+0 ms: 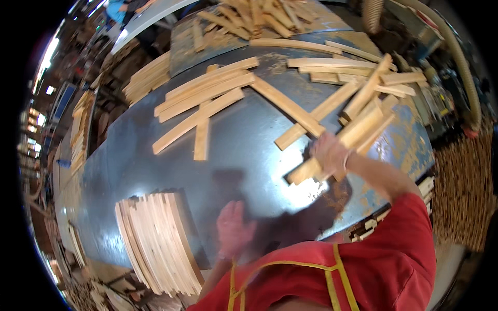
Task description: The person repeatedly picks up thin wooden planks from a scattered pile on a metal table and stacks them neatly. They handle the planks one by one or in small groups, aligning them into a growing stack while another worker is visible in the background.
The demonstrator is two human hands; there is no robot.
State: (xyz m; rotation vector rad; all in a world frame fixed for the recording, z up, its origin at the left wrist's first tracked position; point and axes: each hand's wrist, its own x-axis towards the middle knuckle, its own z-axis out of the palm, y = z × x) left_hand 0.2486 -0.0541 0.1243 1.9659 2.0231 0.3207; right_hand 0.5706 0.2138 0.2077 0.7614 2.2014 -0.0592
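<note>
My right hand [331, 154] is closed over a pale wooden slat [305, 171] at the right of the dark metal table [140, 150]. More slats [363, 127] lie crossed and stacked just beyond this hand. Another slat [288, 106] slants away from near my fingers toward the back. My left hand [235, 229], somewhat blurred, is empty near the table's front, its thumb apart from the fingers. To its left, apart from it, a neat block of slats [158, 241] stands packed side by side.
Loose slats [202, 96] lie overlapping at the back left of the table. A larger heap of slats [259, 18] sits on a surface behind. At far right is a ribbed hose [469, 83]; a person in blue [116, 10] is at the far left.
</note>
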